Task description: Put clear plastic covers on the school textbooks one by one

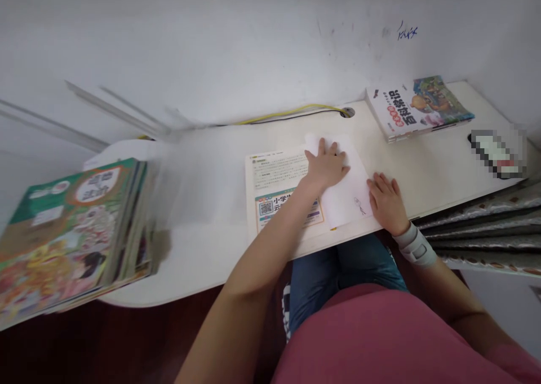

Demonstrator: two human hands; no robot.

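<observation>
A white sheet of paper point(344, 195) with a small pen drawing near its lower right corner lies over the right side of a printed book page point(274, 175). Flat on the upper part of the sheet rests my left hand point(327, 166), fingers spread. My right hand point(386, 201), fingers stretched out, lies on the table at the sheet's right edge; a grey band circles that wrist. Neither hand grips anything. My left forearm crosses over part of the printed page and hides some of it.
A stack of books point(76, 226) stands at the left of the white table point(203, 248). More books point(418, 105) lie at the back right, near a phone-like object point(496, 153), partly pixelated. Yellow and black cables point(291, 112) run along the wall into a hole. Patterned curtain folds point(486, 226) hang at right.
</observation>
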